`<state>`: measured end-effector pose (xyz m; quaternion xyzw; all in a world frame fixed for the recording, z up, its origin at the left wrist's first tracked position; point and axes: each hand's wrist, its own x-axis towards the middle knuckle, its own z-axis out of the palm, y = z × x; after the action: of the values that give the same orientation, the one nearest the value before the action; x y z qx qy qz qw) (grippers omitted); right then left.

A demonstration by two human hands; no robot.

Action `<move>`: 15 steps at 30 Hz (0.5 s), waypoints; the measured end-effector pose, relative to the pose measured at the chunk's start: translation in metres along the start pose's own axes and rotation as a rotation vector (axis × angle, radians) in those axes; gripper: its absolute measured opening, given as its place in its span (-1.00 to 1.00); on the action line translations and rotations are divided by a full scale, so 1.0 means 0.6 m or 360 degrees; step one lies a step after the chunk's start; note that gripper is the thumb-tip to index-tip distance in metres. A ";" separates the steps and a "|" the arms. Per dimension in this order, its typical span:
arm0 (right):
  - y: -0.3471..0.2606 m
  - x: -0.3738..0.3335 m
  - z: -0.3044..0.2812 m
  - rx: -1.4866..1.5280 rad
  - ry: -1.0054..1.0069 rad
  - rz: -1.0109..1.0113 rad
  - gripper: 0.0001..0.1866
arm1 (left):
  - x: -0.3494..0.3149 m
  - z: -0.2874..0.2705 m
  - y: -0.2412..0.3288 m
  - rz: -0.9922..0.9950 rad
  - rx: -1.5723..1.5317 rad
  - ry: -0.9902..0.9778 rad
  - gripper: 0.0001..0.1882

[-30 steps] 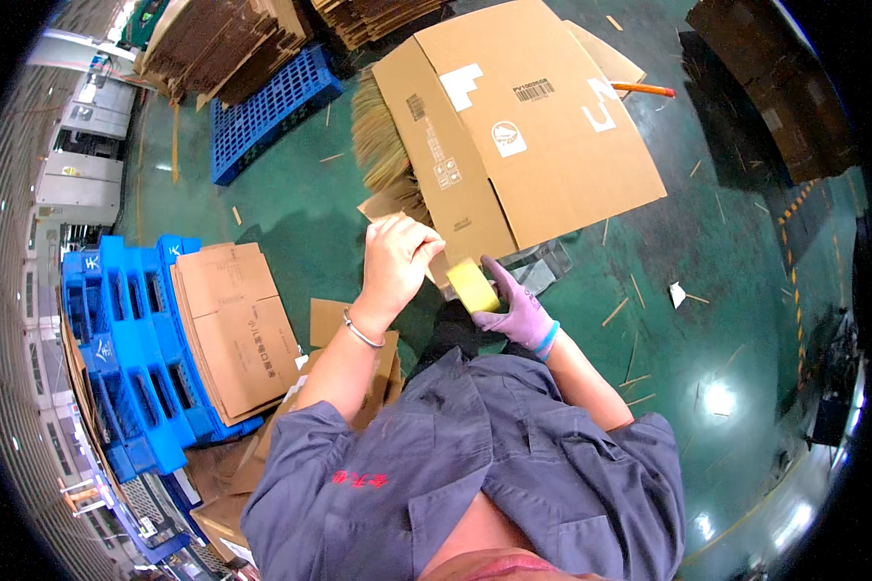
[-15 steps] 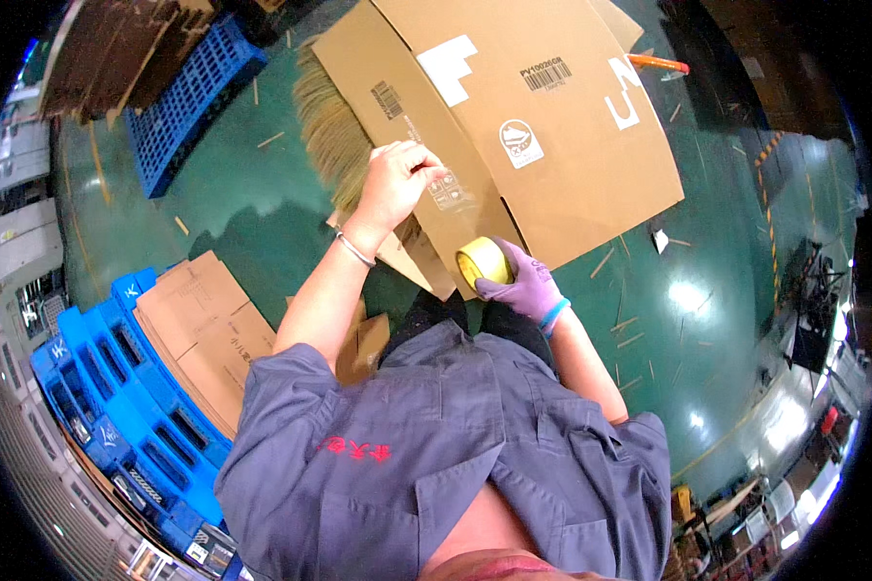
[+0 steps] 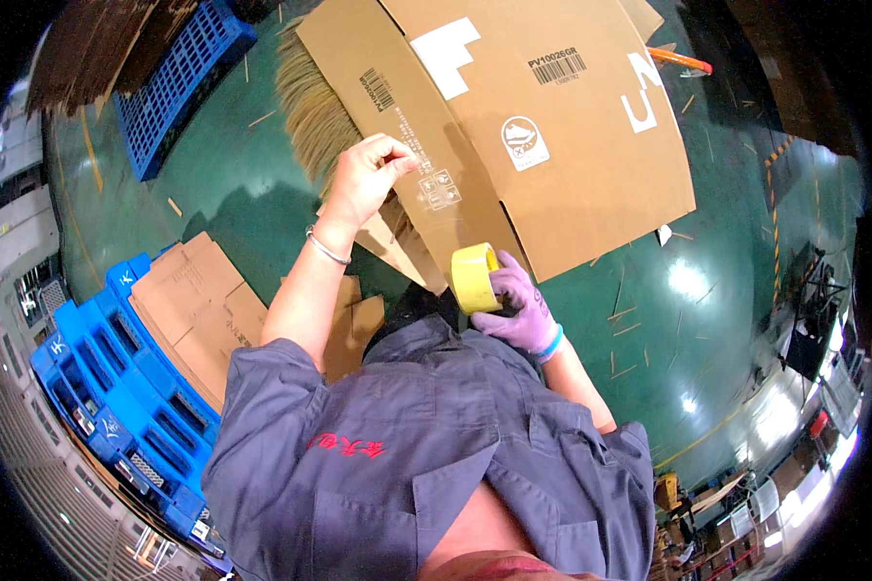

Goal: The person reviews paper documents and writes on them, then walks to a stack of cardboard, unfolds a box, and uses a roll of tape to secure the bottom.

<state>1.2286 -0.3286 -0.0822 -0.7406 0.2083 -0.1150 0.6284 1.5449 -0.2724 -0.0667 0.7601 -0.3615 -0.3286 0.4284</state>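
Observation:
A large brown cardboard box (image 3: 591, 136) lies in front of me, with a long narrow side flap (image 3: 412, 136) on its left. Over that flap's left edge is my bare left hand (image 3: 363, 179), wearing a bracelet, its thumb and fingers closed in a pinch. What the pinch holds, if anything, I cannot make out. My right hand (image 3: 525, 308), in a purple glove, is closed on a yellow roll of tape (image 3: 473, 278) just off the flap's near end. A bundle of straw-coloured bristles (image 3: 320, 111) sticks out along the box's left side.
Flattened cardboard (image 3: 189, 300) rests on a blue plastic pallet (image 3: 116, 339) at the left. Another blue pallet (image 3: 179, 87) stands tilted at the far left. An orange rod (image 3: 681, 61) pokes out past the box's right side. Thin scraps lie on the green floor (image 3: 639, 300).
My left hand has shifted a little left. The tape roll in my right hand has turned and sits slightly lower. In the picture, the box has moved slightly.

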 end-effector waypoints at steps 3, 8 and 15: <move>0.016 -0.015 0.004 -0.0152 0.0125 0.0024 -0.52 | 0.010 0.024 0.001 0.0036 -0.0033 -0.0064 -0.93; 0.011 0.001 -0.031 -0.0265 0.0129 0.0431 -0.58 | 0.045 0.097 -0.058 -0.0161 -0.0142 -0.0124 -0.93; 0.058 0.016 -0.046 -0.0652 0.0122 0.0530 -0.51 | 0.096 0.115 -0.071 0.0012 0.0041 -0.0147 -0.93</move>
<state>1.2193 -0.3615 -0.1123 -0.8030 0.3699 0.0067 0.4673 1.5303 -0.3328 -0.1446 0.7483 -0.3880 -0.3570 0.4026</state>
